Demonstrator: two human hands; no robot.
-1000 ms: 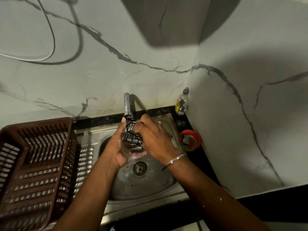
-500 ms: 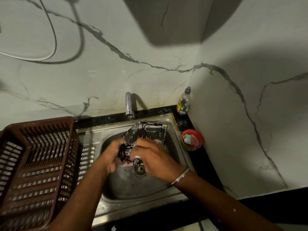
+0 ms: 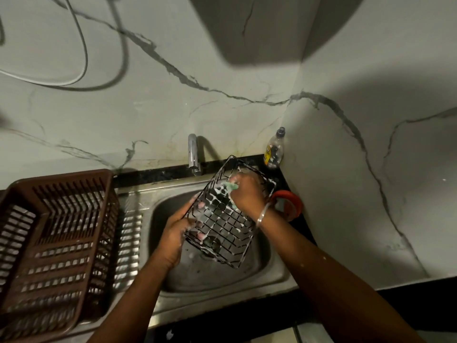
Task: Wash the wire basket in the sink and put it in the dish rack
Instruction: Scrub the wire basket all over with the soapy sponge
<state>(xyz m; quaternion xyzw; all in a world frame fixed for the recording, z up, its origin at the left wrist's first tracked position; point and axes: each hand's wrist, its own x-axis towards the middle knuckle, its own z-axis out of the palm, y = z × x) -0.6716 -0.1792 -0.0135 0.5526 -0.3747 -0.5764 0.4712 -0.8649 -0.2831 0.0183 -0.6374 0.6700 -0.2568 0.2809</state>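
Note:
A black wire basket [image 3: 223,229], streaked with white soap foam, is tilted over the steel sink [image 3: 277,273]. My left hand [image 3: 176,233] grips its left rim, fingers showing through the mesh. My right hand [image 3: 247,194] is inside the basket at its far end and holds a green sponge [image 3: 232,186] against the wires. A metal bangle sits on my right wrist. The brown plastic dish rack [image 3: 57,233] stands on the drainboard to the left of the sink.
A chrome tap [image 3: 193,152] rises behind the sink; no water stream is visible. A clear bottle [image 3: 274,152] stands in the back right corner. A red round container [image 3: 291,204] sits right of the sink. Marbled walls close the back and right.
The basket has been turned and spread out flat over the sink, its inside now facing up. My right hand has moved up to its far end with the sponge.

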